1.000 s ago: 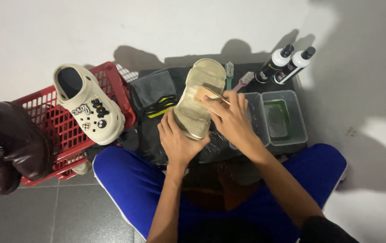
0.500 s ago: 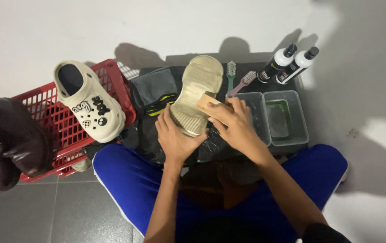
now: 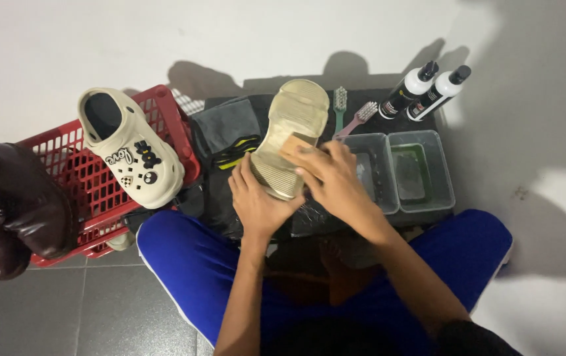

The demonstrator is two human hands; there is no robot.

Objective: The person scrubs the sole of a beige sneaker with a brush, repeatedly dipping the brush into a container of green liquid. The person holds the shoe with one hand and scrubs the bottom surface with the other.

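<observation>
Our left hand [image 3: 256,201] cups the heel of the beige clog [image 3: 293,138], sole up, fingers wrapped tight around it. Our right hand [image 3: 332,175] is closed over a small wooden brush [image 3: 294,146], pressed to the ridged sole. Just right of that hand sit two clear tubs [image 3: 401,171] — a hard stroke that way could clip a rim and slop the liquid. Beyond our fingertips lie two toothbrushes [image 3: 349,109] and two bottles [image 3: 428,89], easy to topple. Left of our left hand, the red basket [image 3: 85,171] with the other clog [image 3: 128,148] crowds us — open room only toward the knees.
</observation>
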